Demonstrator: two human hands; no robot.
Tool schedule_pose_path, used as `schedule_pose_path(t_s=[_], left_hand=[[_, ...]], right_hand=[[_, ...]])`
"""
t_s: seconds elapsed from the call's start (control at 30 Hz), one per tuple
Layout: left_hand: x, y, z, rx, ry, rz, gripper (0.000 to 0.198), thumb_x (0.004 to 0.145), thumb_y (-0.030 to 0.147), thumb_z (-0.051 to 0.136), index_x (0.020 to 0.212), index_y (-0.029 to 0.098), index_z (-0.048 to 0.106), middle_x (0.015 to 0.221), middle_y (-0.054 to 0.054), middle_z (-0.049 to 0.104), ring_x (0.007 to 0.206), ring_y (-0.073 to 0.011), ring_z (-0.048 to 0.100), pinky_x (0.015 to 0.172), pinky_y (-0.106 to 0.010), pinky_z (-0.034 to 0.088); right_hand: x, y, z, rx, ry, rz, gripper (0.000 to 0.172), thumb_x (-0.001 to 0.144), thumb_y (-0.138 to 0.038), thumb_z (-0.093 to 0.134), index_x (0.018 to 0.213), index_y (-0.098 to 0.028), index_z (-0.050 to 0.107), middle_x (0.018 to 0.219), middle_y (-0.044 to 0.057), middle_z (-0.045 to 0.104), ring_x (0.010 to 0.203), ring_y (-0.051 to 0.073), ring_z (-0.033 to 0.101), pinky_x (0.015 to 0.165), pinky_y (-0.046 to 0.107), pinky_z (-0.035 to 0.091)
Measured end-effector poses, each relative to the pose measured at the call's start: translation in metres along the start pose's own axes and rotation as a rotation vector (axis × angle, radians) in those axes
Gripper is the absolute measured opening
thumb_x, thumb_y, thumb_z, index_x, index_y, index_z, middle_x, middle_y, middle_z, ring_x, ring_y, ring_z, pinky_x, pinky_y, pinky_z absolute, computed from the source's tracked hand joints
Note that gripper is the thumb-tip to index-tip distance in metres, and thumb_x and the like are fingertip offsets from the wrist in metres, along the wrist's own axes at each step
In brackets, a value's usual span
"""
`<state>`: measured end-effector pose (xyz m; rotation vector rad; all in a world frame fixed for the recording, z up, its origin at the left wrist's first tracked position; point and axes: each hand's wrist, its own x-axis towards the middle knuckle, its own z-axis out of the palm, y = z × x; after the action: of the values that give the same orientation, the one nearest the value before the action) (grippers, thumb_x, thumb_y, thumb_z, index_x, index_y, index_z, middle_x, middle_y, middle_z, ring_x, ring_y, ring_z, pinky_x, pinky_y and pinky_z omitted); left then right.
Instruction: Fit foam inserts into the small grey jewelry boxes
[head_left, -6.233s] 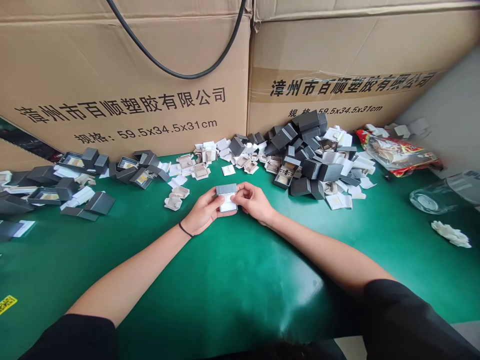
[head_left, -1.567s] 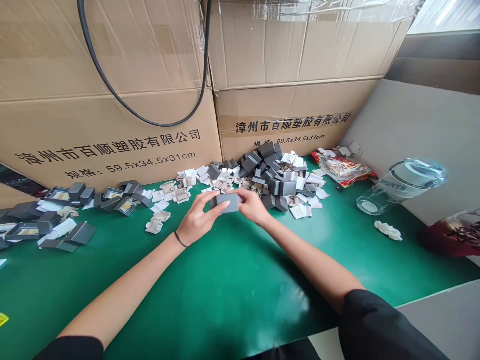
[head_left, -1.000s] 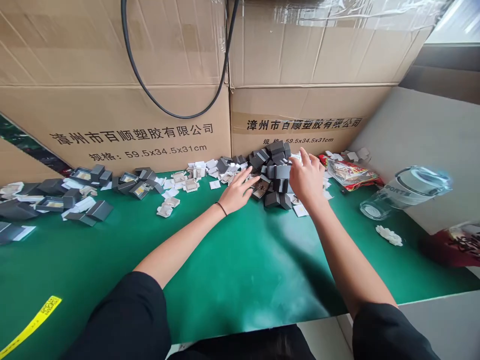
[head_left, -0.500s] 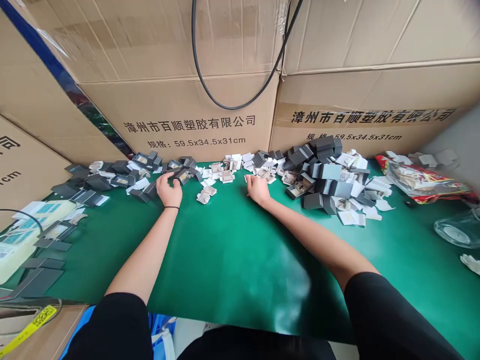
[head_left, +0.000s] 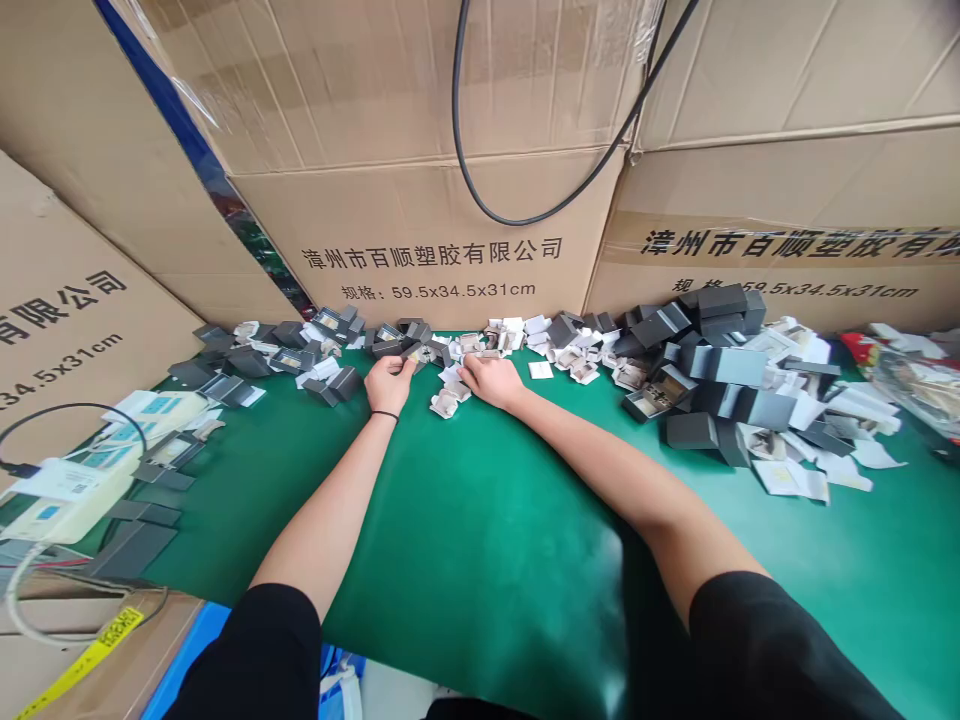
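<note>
My left hand (head_left: 390,383), with a dark band at its wrist, has thumb and forefinger closed at the edge of a small open dark-grey box (head_left: 424,354). Something pale shows inside that box. My right hand (head_left: 491,381) is just to its right, low over the table, with its fingers curled among white crumpled paper pieces (head_left: 444,402). Its fingertips are partly hidden, so what they hold is unclear. A flat white square (head_left: 540,370) lies on the green tabletop (head_left: 480,520) right of that hand.
A pile of dark-grey boxes (head_left: 739,365) and white paper scraps stands to the right, with more grey boxes (head_left: 247,360) to the left. Large cardboard cartons (head_left: 420,215) wall off the back, a black cable (head_left: 517,219) hanging before them. A power strip (head_left: 90,480) lies far left.
The view has turned left. My right hand has moved left across the paper pieces towards my left hand, uncovering the white square. My left hand stays beside the same grey box, its fingers closer together.
</note>
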<state>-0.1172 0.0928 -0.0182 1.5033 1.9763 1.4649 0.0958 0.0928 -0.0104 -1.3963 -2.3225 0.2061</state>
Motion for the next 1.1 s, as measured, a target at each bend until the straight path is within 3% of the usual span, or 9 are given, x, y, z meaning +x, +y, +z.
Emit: schedule_pose_path(t_s=[0.23, 0.4, 0.53, 0.6, 0.67, 0.73, 0.87, 1.03, 1.1], left_hand=[[-0.016, 0.004, 0.016, -0.182, -0.127, 0.127, 0.032, 0.078, 0.046, 0.055, 0.084, 0.015, 0.059, 0.080, -0.006, 0.069, 0.072, -0.0166, 0.067, 0.066, -0.029, 0.056], [-0.023, 0.010, 0.019, -0.217, -0.239, 0.200, 0.032, 0.080, 0.045, 0.053, 0.081, 0.014, 0.062, 0.080, -0.006, 0.068, 0.073, -0.0173, 0.067, 0.065, -0.031, 0.058], [-0.017, 0.009, -0.021, 0.030, -0.003, 0.433, 0.022, 0.084, 0.034, 0.051, 0.091, 0.017, 0.063, 0.107, -0.008, 0.064, 0.105, -0.0216, 0.059, 0.094, -0.040, 0.048], [-0.009, 0.000, -0.050, 0.105, 0.118, 0.455, 0.031, 0.078, 0.028, 0.060, 0.107, 0.017, 0.059, 0.126, -0.011, 0.054, 0.128, -0.0293, 0.039, 0.110, -0.052, 0.024], [0.000, -0.014, -0.075, 0.160, 0.224, 0.398, 0.051, 0.071, 0.029, 0.067, 0.117, 0.017, 0.051, 0.139, -0.015, 0.039, 0.136, -0.0393, 0.018, 0.107, -0.065, 0.006], [0.006, -0.027, -0.086, 0.190, 0.223, 0.343, 0.042, 0.070, 0.033, 0.067, 0.107, 0.016, 0.054, 0.124, -0.015, 0.052, 0.130, -0.0434, 0.028, 0.102, -0.070, 0.013], [0.003, -0.031, -0.066, 0.114, 0.016, 0.374, 0.033, 0.075, 0.046, 0.064, 0.078, 0.014, 0.056, 0.100, -0.013, 0.063, 0.121, -0.0413, 0.042, 0.104, -0.062, 0.023], [-0.027, 0.007, -0.023, -0.041, -0.052, 0.420, 0.058, 0.078, 0.056, 0.056, 0.119, 0.018, 0.045, 0.147, -0.016, 0.029, 0.139, -0.0338, 0.017, 0.111, -0.053, 0.022], [-0.043, 0.022, -0.015, -0.115, -0.024, 0.387, 0.053, 0.089, 0.055, 0.036, 0.128, 0.019, 0.035, 0.143, -0.019, 0.033, 0.132, -0.0276, 0.035, 0.103, -0.047, 0.038]], right_hand=[[-0.005, 0.003, 0.000, 0.232, 0.175, -0.098, 0.064, 0.087, -0.045, 0.042, 0.143, -0.020, 0.023, 0.134, 0.012, 0.047, 0.094, 0.024, 0.059, 0.065, 0.031, 0.048], [-0.003, 0.012, 0.007, 0.313, 0.187, -0.201, 0.047, 0.080, -0.019, 0.039, 0.126, -0.017, 0.050, 0.122, 0.011, 0.056, 0.100, 0.024, 0.057, 0.082, 0.036, 0.049], [0.000, 0.021, 0.007, 0.549, 0.152, 0.036, 0.045, 0.076, -0.017, 0.040, 0.117, -0.018, 0.056, 0.081, 0.004, 0.066, 0.067, 0.017, 0.061, 0.074, 0.033, 0.052], [0.000, 0.024, 0.006, 0.685, 0.112, 0.142, 0.043, 0.078, -0.020, 0.038, 0.118, -0.019, 0.056, 0.064, -0.001, 0.062, 0.054, 0.014, 0.059, 0.066, 0.031, 0.053], [0.000, 0.025, 0.004, 0.750, 0.122, 0.176, 0.041, 0.079, -0.021, 0.038, 0.115, -0.020, 0.058, 0.058, -0.003, 0.059, 0.048, 0.013, 0.058, 0.064, 0.030, 0.053], [-0.001, 0.024, 0.003, 0.748, 0.160, 0.153, 0.039, 0.079, -0.022, 0.039, 0.111, -0.020, 0.061, 0.060, -0.003, 0.061, 0.048, 0.013, 0.058, 0.069, 0.031, 0.053], [-0.005, 0.022, 0.001, 0.708, 0.240, 0.160, 0.038, 0.080, -0.023, 0.039, 0.113, -0.020, 0.059, 0.060, -0.003, 0.060, 0.051, 0.014, 0.058, 0.072, 0.032, 0.052], [-0.021, 0.019, 0.001, 0.824, 0.244, 0.274, 0.039, 0.082, -0.028, 0.041, 0.120, -0.020, 0.047, 0.067, -0.002, 0.063, 0.048, 0.013, 0.057, 0.060, 0.029, 0.051], [-0.031, 0.015, 0.001, 0.851, 0.268, 0.283, 0.036, 0.082, -0.030, 0.042, 0.117, -0.020, 0.046, 0.081, 0.001, 0.066, 0.049, 0.012, 0.058, 0.060, 0.029, 0.051]])
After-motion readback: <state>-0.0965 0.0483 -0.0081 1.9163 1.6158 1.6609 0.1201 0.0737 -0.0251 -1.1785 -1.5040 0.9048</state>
